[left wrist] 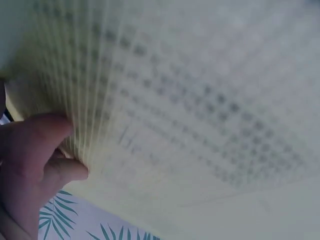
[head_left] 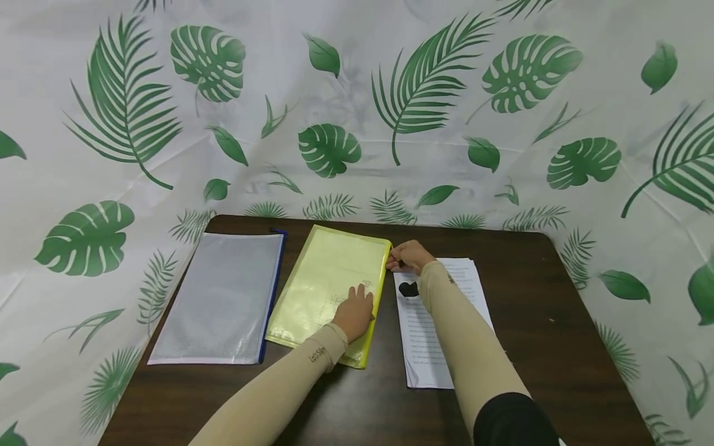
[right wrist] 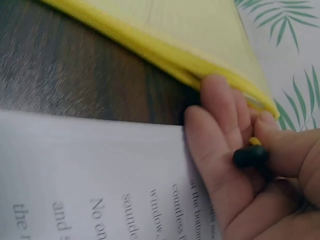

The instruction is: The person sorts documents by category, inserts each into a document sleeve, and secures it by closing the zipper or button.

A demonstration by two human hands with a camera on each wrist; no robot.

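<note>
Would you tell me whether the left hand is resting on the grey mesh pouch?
No, the left hand lies flat on the yellow pouch; the grey pouch lies untouched beside it.

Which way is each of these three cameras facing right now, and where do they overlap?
Head: worn high, looks forward and down at the dark wooden table; both sleeved forearms, left hand and right hand show.
Left wrist: close over the yellow mesh zip pouch; fingers show.
Right wrist: low at the pouch's corner and the printed white paper sheets; fingers pinch a small black zipper pull.
All three views share the pouch.
</note>
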